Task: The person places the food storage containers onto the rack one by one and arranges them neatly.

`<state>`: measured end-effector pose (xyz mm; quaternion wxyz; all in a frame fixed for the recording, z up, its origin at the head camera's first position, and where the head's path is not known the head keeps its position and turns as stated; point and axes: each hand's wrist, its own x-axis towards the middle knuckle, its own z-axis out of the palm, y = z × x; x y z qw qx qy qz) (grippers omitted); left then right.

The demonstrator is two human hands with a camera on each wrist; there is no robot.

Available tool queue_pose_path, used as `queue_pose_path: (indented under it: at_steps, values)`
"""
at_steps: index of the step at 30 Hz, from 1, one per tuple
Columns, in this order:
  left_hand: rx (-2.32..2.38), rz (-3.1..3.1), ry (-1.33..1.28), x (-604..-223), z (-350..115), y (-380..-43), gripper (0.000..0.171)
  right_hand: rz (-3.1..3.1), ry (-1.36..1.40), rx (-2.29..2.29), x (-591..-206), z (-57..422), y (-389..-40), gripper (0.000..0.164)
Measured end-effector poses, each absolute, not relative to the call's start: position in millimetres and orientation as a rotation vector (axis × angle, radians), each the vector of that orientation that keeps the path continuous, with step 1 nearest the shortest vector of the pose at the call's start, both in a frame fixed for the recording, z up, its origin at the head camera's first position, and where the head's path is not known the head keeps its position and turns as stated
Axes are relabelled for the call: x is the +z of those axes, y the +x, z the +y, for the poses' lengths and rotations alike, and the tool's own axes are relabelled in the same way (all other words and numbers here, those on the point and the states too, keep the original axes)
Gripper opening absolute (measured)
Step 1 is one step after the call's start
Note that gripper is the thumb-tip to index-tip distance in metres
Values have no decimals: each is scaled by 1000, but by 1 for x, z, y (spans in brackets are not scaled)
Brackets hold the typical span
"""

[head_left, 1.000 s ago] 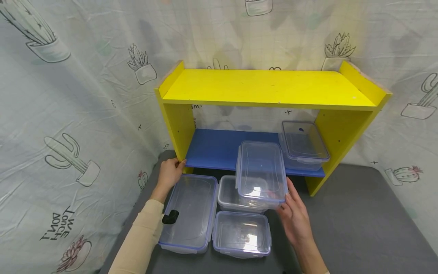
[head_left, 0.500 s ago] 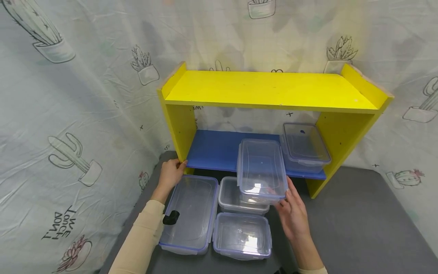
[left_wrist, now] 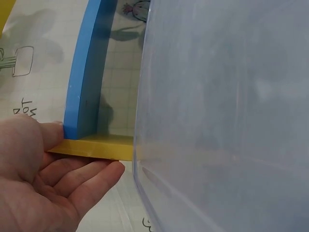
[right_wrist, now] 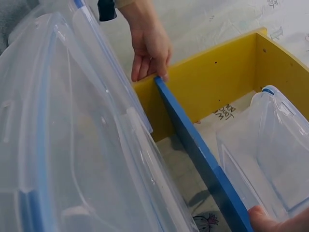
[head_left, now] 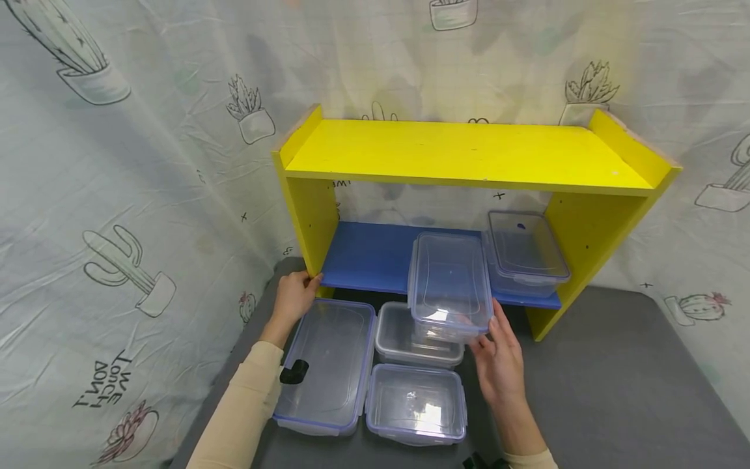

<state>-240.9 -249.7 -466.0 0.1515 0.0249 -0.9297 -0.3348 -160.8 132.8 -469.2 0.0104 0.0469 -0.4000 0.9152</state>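
Note:
My left hand [head_left: 295,298] grips the lower left side panel of the yellow shelf unit [head_left: 469,153], right where the blue shelf board [head_left: 375,257] meets it. In the left wrist view the thumb lies beside the blue board, and the fingers [left_wrist: 91,186] reach under the yellow edge. My right hand [head_left: 500,361] holds the near right corner of a clear lidded food container [head_left: 450,280], which overlaps the front of the blue board. In the right wrist view that container [right_wrist: 270,150] shows beyond the board, with the right thumb [right_wrist: 263,220] at its base.
A similar container [head_left: 524,251] stands at the board's right end. On the grey table [head_left: 621,384], in front of the unit, sit a large container [head_left: 328,371], a middle one [head_left: 395,332] partly covered by the held one, and a nearer small one [head_left: 416,404].
The held container has moved a little farther back over the blue board, and my right hand has followed it. My left hand keeps its grip on the unit.

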Motion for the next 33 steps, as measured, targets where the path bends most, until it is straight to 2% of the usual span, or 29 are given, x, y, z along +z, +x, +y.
queue_pose_path:
  at_steps: [11, 22, 33]
  values:
    - [-959, -2665, 63, -467, -250, -243, 33, -1289, -33, 2823, -465, 126, -171, 55]
    - [-966, -2645, 51, -469, -249, -243, 31, -1318, 123, 2781, -469, 124, -168, 67]
    - [-971, -2670, 89, -467, -248, -243, 33, -1626, -26, 2552, -464, 118, -168, 67]
